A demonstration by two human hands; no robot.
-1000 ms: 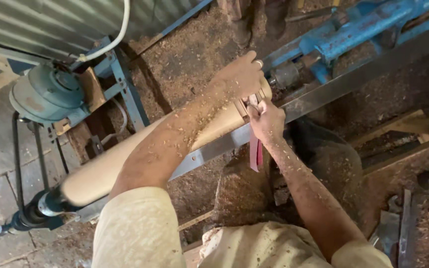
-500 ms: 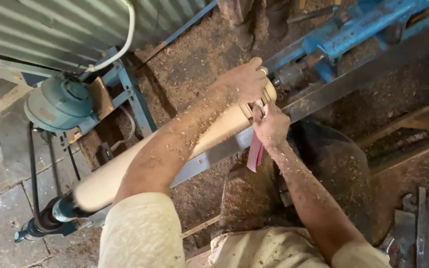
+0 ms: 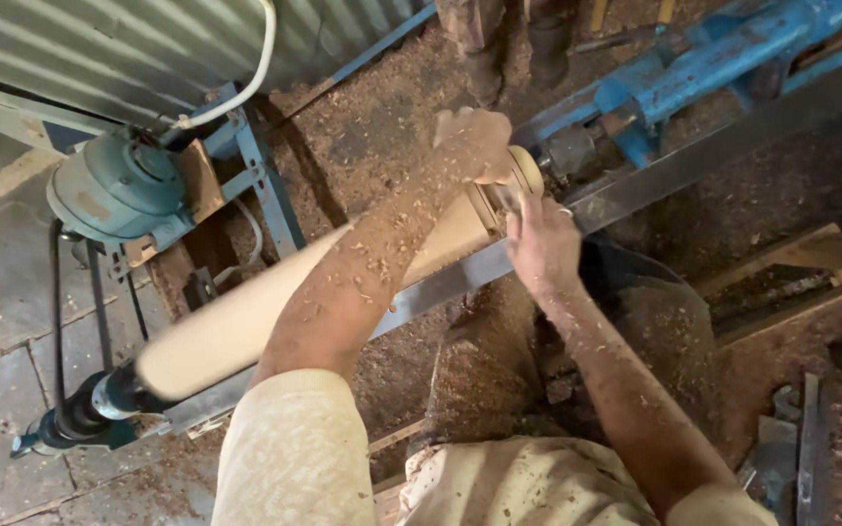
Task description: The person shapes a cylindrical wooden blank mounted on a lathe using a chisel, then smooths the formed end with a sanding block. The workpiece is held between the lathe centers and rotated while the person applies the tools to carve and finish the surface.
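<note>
A long pale tapered wooden workpiece [image 3: 236, 326] is mounted on a lathe, running from lower left to upper right. My left hand [image 3: 475, 141], dusted with shavings and blurred, is curled over its narrow end [image 3: 523, 168]. Just below that end is my right hand [image 3: 541, 244], its fingers pinched around a thin metal tool [image 3: 507, 200] that touches the wood. The tool's handle is hidden.
A blue-green motor [image 3: 114, 185] sits at left under a corrugated metal wall [image 3: 99, 49]. The blue tailstock [image 3: 694, 68] and grey steel bed rail [image 3: 655, 185] run to the upper right. Another person's legs [image 3: 504, 39] stand at top. Metal tools [image 3: 811, 438] lie lower right in sawdust.
The view has shifted slightly. My left hand has lifted towards the narrow end. The red handle seen under my right hand earlier no longer shows.
</note>
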